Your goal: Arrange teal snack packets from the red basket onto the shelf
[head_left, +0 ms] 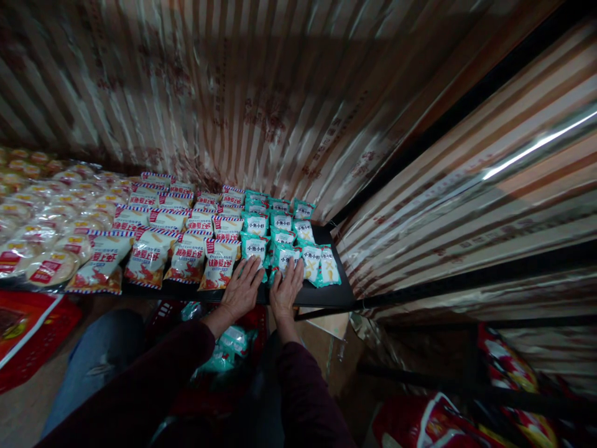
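At the front of a black shelf (344,292), my left hand (242,287) lies with fingers stretched against the lower part of a teal-and-white snack packet (254,245). Just to its right, my right hand (285,292) rests its extended fingers on the front of another teal packet (283,255). Neither hand is closed around a packet. More teal packets (304,231) stand in rows behind and right of my hands. Left of them are rows of white-and-orange snack bags (147,256) with striped top edges. My fingertips partly cover the packets they touch.
Round clear-wrapped snacks (52,269) fill the shelf's left part. Below, between my legs, a red basket (259,317) holds loose teal packets (233,339). Striped wrapping (261,93) lines the back and right side. Red packages (420,420) lie at the lower right.
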A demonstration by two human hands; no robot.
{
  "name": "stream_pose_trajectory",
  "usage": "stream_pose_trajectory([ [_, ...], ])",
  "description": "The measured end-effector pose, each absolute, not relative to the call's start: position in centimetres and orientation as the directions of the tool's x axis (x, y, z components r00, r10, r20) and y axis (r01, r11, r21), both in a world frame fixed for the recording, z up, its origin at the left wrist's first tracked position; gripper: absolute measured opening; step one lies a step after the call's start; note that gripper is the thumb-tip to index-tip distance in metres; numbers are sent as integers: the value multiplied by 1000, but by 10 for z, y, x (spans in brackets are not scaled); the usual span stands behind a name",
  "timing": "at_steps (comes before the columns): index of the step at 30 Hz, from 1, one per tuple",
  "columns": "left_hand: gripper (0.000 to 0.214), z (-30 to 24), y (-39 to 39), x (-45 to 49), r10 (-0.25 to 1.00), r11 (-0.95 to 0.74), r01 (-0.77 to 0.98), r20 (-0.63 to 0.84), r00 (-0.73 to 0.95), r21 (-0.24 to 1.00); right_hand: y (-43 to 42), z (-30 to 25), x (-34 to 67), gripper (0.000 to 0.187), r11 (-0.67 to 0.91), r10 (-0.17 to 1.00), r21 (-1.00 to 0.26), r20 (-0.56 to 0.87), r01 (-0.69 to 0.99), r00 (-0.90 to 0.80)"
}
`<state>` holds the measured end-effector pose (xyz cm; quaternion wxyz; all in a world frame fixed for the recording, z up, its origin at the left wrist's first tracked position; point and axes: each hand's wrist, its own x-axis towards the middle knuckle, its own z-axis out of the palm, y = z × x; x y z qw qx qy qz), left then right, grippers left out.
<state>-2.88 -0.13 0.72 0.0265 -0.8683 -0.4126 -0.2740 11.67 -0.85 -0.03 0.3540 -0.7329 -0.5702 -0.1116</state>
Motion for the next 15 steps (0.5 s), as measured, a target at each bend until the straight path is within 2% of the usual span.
stream_pose_trajectory([
  [15,47,6,-1,-29,687,-673,717,513,515,181,-10,-2,114,57,-111,745,-375,581,920,327],
])
